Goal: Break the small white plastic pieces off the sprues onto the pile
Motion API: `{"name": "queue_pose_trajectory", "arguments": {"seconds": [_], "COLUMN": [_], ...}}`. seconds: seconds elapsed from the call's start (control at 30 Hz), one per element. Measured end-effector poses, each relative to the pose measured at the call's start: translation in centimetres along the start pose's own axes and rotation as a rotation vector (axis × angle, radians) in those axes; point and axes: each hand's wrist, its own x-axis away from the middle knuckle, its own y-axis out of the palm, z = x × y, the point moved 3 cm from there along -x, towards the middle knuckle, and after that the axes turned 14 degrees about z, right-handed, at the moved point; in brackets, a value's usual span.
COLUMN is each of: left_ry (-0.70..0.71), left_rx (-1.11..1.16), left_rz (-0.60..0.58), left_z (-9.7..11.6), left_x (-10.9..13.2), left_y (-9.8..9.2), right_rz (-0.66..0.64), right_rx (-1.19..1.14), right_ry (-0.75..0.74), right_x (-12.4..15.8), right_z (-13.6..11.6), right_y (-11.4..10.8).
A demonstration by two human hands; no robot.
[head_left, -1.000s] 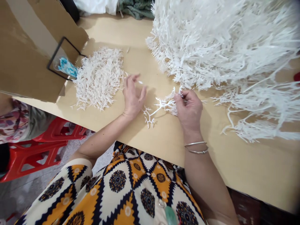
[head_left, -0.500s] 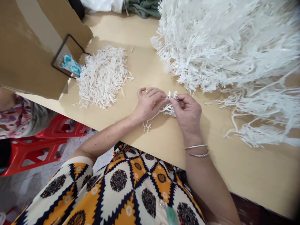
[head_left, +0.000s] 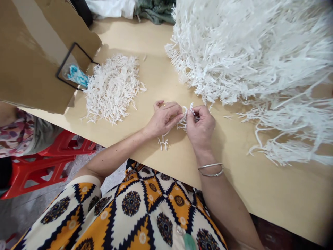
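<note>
Sprig, white, branched: one, was between the hands, towards the counter's near edge; a forked end showed below the left.
Left hand: thumb and fingertips were pinched together on the sprig; a ring was worn.
Right hand: was closed, thumb against curled forefinger, gripping the sprig; bangle at wrist.
Pile, white pieces: lay left of the hands, beside a black frame and box.
Heap, white, large: covered the counter's far right.
Cloths, white and green: lay along the far edge.
</note>
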Motion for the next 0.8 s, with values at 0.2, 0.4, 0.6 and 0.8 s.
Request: {"name": "queue_pose_trajectory", "arguments": {"seconds": [0.2, 0.4, 0.6, 0.8], "left_ry": [0.027, 0.061, -0.038, -0.121], "left_rx": [-0.008, -0.082, -0.148, -0.490], "left_rz": [0.005, -0.021, 0.090, 0.133], "left_z": [0.1, 0.1, 0.0, -0.4], "left_x": [0.0, 0.1, 0.1, -0.2], "left_y": [-0.1, 0.0, 0.0, 0.2], "right_rz": [0.019, 0.028, 0.015, -0.083], "right_rx": [0.017, 0.017, -0.042, -0.033], "right_ry": [0.019, 0.030, 0.020, -0.025], "right_x": [0.2, 0.4, -0.3, 0.4], "right_z": [0.0, 0.2, 0.3, -0.6], "right_y": [0.2, 0.4, -0.1, -0.1]}}
